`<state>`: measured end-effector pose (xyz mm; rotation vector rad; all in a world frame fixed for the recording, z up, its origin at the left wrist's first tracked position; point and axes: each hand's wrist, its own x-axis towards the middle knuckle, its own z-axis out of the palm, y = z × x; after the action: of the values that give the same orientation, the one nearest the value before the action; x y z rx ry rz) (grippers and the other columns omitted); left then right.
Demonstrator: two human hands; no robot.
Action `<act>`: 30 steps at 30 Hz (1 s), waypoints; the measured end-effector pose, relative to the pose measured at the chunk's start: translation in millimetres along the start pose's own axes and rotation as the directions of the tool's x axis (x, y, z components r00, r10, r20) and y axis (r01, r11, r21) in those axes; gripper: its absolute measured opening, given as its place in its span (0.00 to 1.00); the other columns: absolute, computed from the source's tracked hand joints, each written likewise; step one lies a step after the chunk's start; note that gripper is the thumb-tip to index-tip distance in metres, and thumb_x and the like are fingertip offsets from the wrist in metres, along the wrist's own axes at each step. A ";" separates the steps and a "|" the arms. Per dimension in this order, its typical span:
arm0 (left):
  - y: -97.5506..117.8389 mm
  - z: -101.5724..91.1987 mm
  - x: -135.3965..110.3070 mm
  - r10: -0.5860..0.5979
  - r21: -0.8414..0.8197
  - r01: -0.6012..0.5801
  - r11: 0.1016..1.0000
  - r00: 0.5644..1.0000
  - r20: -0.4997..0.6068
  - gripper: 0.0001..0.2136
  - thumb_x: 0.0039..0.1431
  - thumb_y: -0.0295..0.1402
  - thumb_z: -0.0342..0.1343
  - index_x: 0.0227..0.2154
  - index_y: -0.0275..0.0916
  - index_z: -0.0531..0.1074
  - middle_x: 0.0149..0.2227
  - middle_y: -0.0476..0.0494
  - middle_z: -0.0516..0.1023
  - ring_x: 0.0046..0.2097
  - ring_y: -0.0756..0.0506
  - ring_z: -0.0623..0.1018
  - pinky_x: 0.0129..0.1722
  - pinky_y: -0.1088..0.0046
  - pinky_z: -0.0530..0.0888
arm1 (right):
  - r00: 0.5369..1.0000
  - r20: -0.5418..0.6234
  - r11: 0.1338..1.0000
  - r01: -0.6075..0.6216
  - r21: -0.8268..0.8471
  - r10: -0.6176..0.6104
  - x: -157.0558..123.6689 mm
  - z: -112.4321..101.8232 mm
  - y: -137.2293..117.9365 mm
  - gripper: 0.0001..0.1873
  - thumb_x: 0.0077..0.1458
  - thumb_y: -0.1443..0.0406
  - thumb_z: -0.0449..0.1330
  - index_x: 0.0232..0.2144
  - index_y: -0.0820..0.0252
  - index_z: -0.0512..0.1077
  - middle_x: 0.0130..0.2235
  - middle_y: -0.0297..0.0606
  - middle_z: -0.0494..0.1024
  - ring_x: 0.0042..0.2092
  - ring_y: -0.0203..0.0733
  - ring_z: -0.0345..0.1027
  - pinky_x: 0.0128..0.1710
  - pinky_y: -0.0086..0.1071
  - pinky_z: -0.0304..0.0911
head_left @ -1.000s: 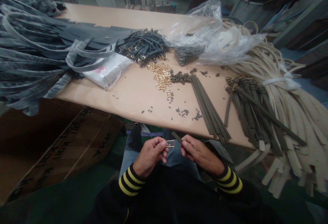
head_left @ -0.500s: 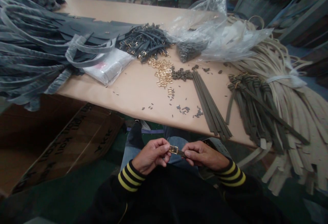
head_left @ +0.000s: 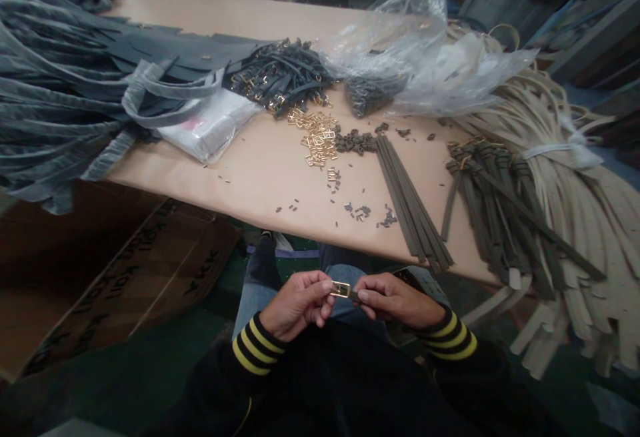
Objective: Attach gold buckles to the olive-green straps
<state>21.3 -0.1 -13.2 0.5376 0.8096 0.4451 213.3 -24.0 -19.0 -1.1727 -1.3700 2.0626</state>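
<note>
Above my lap, just off the table's front edge, my left hand point(head_left: 304, 300) pinches one end of a gold buckle point(head_left: 341, 289) between thumb and fingers. My right hand point(head_left: 395, 300) is closed on a short dark strap point(head_left: 355, 297) that meets the buckle's other end. Most of that strap is hidden by the right fingers. On the table lie a heap of loose gold buckles point(head_left: 319, 140), a cluster of small olive loops point(head_left: 356, 141) and a row of flat olive straps point(head_left: 413, 203). Small dark metal pieces point(head_left: 360, 211) are scattered near the front edge.
Dark straps with buckles point(head_left: 285, 77) are piled at mid-table. Grey straps point(head_left: 55, 90) and a wrapped white packet point(head_left: 210, 127) lie left. Clear plastic bags point(head_left: 425, 57), olive buckled straps point(head_left: 505, 203) and beige strips point(head_left: 580, 223) fill the right. A cardboard box point(head_left: 125, 277) stands below left.
The buckle has turned a little between my fingers, and less of the strap shows beside it. My right hand has shifted slightly left. The view has tilted a little.
</note>
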 end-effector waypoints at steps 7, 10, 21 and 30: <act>-1.9 1.3 2.7 0.142 0.166 -0.110 0.980 0.970 -0.195 0.14 0.42 0.37 0.59 0.21 0.34 0.60 0.14 0.53 0.68 0.14 0.57 0.65 0.13 0.85 0.62 | 0.977 -0.211 0.986 0.000 -0.168 -0.036 6.9 4.9 7.0 0.18 0.53 0.55 0.48 0.21 0.64 0.61 0.18 0.28 0.58 0.19 0.27 0.47 0.18 0.23 0.43; -0.6 2.8 1.8 0.091 0.075 -0.078 0.994 0.977 -0.195 0.13 0.41 0.37 0.60 0.20 0.33 0.62 0.20 0.51 0.69 0.19 0.57 0.67 0.18 0.83 0.67 | 0.954 -0.282 0.982 0.051 -0.181 -0.102 10.7 12.8 3.0 0.15 0.51 0.56 0.51 0.26 0.65 0.64 0.21 0.29 0.61 0.23 0.29 0.51 0.22 0.24 0.49; -15.7 10.2 4.9 0.231 0.392 -0.139 0.909 0.952 -0.199 0.12 0.45 0.40 0.56 0.23 0.33 0.66 0.22 0.51 0.65 0.25 0.53 0.67 0.22 0.79 0.69 | 0.916 -0.375 0.970 0.054 -0.236 -0.142 21.4 23.9 -7.1 0.11 0.50 0.62 0.52 0.21 0.65 0.63 0.20 0.29 0.61 0.24 0.31 0.53 0.24 0.24 0.50; -7.2 6.2 2.1 0.102 0.272 -0.048 0.961 0.977 -0.187 0.12 0.41 0.36 0.59 0.23 0.32 0.66 0.17 0.52 0.69 0.19 0.56 0.68 0.19 0.82 0.68 | 0.980 -0.136 0.935 0.091 -0.343 -0.145 16.9 14.1 -14.6 0.15 0.51 0.59 0.50 0.20 0.64 0.61 0.20 0.29 0.61 0.24 0.31 0.53 0.24 0.25 0.50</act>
<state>28.6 -6.3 -15.2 0.7851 1.0531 0.4684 190.5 -13.5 -10.8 -1.3211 -1.7115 1.6547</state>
